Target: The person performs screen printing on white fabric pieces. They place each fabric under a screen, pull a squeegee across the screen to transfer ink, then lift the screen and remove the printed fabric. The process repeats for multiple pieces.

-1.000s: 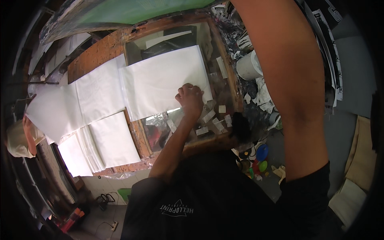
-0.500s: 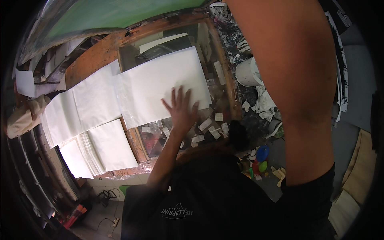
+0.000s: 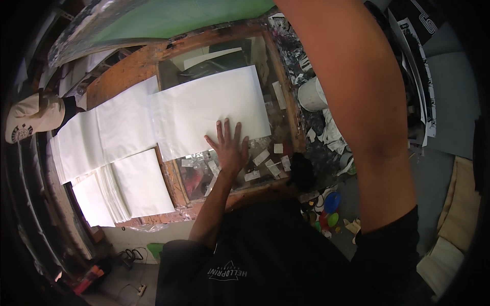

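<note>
My left hand (image 3: 229, 152) lies flat with fingers spread on the near edge of a white sheet, perhaps a flat plastic bag (image 3: 209, 107). The sheet rests over a glass panel (image 3: 275, 145) set in a wooden frame. To its left are more white sheets (image 3: 122, 115), with a folded stack (image 3: 145, 186) nearer me. My right forearm (image 3: 352, 76) reaches up past the top edge, so my right hand is out of view. At the far side a green screen in a frame (image 3: 168, 23) stands raised above the table.
White label-like scraps (image 3: 261, 156) are under or on the glass. A white tub (image 3: 310, 95) and crumpled paper (image 3: 333, 133) sit on the stained right side. A beige cap (image 3: 33, 115) is at far left. Colourful lids (image 3: 332, 204) lie lower right, and cables (image 3: 130, 255) lower left.
My left hand has slid slightly nearer to me on the sheet and now looks still rather than blurred. The view has shifted a little; my right arm stays raised.
</note>
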A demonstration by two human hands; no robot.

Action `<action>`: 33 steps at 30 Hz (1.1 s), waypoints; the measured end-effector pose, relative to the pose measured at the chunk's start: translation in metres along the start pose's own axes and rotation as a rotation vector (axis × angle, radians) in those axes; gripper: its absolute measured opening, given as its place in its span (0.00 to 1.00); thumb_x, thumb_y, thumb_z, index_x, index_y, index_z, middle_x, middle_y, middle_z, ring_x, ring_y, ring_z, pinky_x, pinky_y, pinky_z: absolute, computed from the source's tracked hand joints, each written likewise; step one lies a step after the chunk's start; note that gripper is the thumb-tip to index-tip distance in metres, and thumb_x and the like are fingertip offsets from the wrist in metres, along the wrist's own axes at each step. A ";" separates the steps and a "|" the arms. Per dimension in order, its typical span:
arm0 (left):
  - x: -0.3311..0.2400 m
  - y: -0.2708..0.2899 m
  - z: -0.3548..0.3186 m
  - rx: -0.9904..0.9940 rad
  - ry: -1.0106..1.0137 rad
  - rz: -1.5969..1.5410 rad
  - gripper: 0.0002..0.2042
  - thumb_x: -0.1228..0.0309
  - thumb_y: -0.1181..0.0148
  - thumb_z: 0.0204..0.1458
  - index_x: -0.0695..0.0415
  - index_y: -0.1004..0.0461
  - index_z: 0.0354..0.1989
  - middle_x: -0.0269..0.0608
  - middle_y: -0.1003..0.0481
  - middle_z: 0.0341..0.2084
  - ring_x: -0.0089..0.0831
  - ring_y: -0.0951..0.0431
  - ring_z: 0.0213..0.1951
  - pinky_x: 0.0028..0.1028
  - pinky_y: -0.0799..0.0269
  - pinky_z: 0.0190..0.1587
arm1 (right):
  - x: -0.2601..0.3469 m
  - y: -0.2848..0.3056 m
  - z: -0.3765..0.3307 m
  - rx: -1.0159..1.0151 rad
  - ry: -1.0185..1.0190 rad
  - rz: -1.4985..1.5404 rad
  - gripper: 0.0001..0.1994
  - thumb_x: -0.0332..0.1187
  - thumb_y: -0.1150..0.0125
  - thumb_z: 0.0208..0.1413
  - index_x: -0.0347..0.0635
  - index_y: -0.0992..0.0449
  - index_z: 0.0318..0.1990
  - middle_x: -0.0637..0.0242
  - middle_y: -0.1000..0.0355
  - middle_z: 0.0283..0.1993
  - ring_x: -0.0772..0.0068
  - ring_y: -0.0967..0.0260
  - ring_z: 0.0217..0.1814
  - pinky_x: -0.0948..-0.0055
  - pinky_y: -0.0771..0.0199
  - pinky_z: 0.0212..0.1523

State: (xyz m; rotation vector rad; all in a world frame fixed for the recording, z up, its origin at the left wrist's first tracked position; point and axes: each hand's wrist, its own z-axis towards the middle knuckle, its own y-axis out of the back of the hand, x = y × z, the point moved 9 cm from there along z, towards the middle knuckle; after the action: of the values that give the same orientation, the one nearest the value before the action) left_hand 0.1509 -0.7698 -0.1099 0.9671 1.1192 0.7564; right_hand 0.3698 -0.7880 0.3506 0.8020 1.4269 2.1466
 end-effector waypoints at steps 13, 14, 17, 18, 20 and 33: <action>0.017 0.110 -0.006 -0.225 0.184 -0.495 0.28 0.60 0.41 0.63 0.56 0.36 0.69 0.56 0.44 0.72 0.53 0.47 0.74 0.67 0.64 0.72 | 0.019 -0.070 -0.054 -0.090 -0.339 0.107 0.24 0.55 0.44 0.61 0.43 0.23 0.25 0.63 0.32 0.20 0.62 0.36 0.20 0.61 0.34 0.23; 0.025 0.150 -0.016 -0.336 0.191 -0.653 0.29 0.62 0.40 0.62 0.59 0.37 0.70 0.54 0.42 0.72 0.48 0.41 0.72 0.58 0.58 0.74 | 0.042 -0.091 -0.073 -0.148 -0.290 0.153 0.26 0.59 0.39 0.59 0.41 0.19 0.27 0.56 0.25 0.23 0.52 0.25 0.22 0.54 0.26 0.26; 0.021 0.203 -0.052 -0.481 0.443 -1.337 0.29 0.62 0.38 0.62 0.60 0.37 0.68 0.46 0.34 0.65 0.39 0.36 0.68 0.55 0.44 0.71 | 0.083 -0.155 -0.161 -0.286 -0.200 -0.136 0.24 0.56 0.37 0.60 0.41 0.20 0.31 0.59 0.23 0.27 0.54 0.24 0.28 0.54 0.25 0.34; 0.025 0.184 -0.076 -0.393 0.580 -1.667 0.29 0.61 0.37 0.60 0.59 0.37 0.68 0.46 0.34 0.64 0.38 0.35 0.67 0.54 0.42 0.69 | 0.091 -0.189 -0.188 -0.134 -0.256 -0.058 0.17 0.47 0.36 0.60 0.40 0.21 0.39 0.57 0.22 0.34 0.51 0.24 0.36 0.54 0.27 0.43; 0.037 0.134 -0.103 -0.209 0.846 -1.953 0.29 0.60 0.39 0.61 0.58 0.38 0.68 0.47 0.35 0.64 0.38 0.36 0.67 0.55 0.40 0.67 | 0.097 -0.253 -0.226 0.042 -0.341 0.033 0.14 0.33 0.36 0.56 0.41 0.24 0.48 0.55 0.22 0.42 0.50 0.26 0.46 0.54 0.31 0.50; 0.091 0.003 -0.164 -0.045 1.307 -1.876 0.23 0.61 0.49 0.61 0.62 0.35 0.60 0.48 0.35 0.63 0.39 0.37 0.67 0.58 0.45 0.65 | 0.103 -0.371 -0.296 0.319 -0.531 0.061 0.25 0.20 0.41 0.49 0.42 0.26 0.58 0.55 0.26 0.59 0.53 0.31 0.63 0.49 0.39 0.57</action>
State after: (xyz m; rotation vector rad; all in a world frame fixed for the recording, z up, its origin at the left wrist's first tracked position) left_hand 0.0187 -0.6486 -0.1640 -1.0188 2.3383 -0.3532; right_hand 0.1088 -0.7833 -0.0592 1.4203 1.4703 1.5821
